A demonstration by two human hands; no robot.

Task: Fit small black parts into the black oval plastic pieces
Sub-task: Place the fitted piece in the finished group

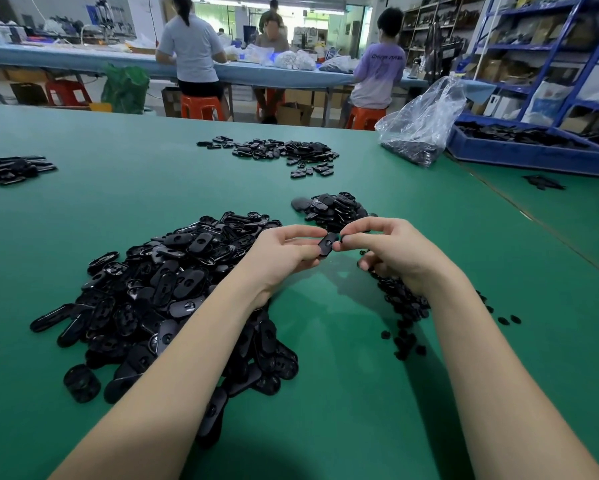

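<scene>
Broadly, a green table point(124, 209) fills the view, with a blue bench behind it where three people sit or stand with their backs mostly turned. At the right edge a blue tray point(533, 155) holds dark parts, and a clear plastic bag point(421, 123) of black pieces slumps just beside it. Nearest the wearer, on the left, lies the big heap of black oval pieces point(166, 292), partly under the left forearm. A flatter spread of ovals point(284, 152) lies farther back, a smaller mound point(336, 209) sits just beyond the hands, and another group point(10, 169) lies at the far left edge. Under and below the right wrist is a scatter of small black parts point(403, 313).

Both hands are raised above the table between the heaps. The left hand point(284, 252) has its fingers curled, pinching one oval piece point(326, 243) between thumb and fingertips. The right hand point(391, 249) meets it from the other side, thumb and forefinger pinched at the oval's edge; whether a small part sits between those fingertips cannot be told.
</scene>
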